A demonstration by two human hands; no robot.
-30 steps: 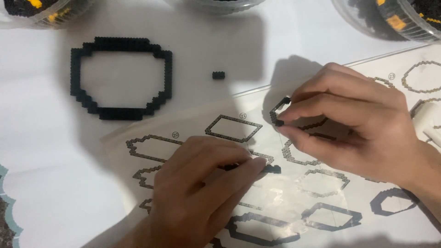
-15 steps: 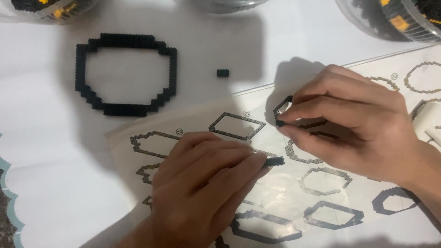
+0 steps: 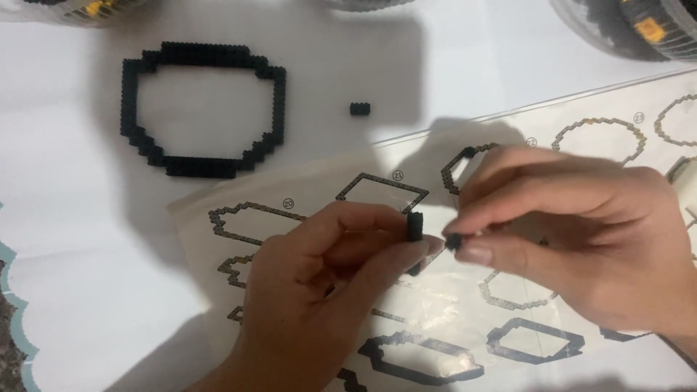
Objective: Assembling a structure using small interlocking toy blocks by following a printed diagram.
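- Pinched between thumb and forefinger, the left hand (image 3: 319, 290) has its grip clamped on a short black brick stack (image 3: 414, 226), held upright just above the instruction sheet (image 3: 305, 196).
- The right hand (image 3: 573, 239) has its fingertips closed on a single tiny black brick (image 3: 454, 241), just beside the stack and almost touching it.
- Both pieces look light, stiff and hard; being so small and smooth they would likely slip from a loose pinch, so holding them by their flat sides, clear of the studded ends, seems the safest way.
- Under the hands the sheet shows printed outlines of rings, and it lies flat on the white surface (image 3: 65, 218).
- Farther up, a large black brick ring (image 3: 203, 109) lies on the surface, well apart from the hands, with one loose black brick (image 3: 359, 109) near it.
- At the top edge, clear round tubs (image 3: 639, 29) hold black pieces and a few orange ones; their full contents are cut off from view.
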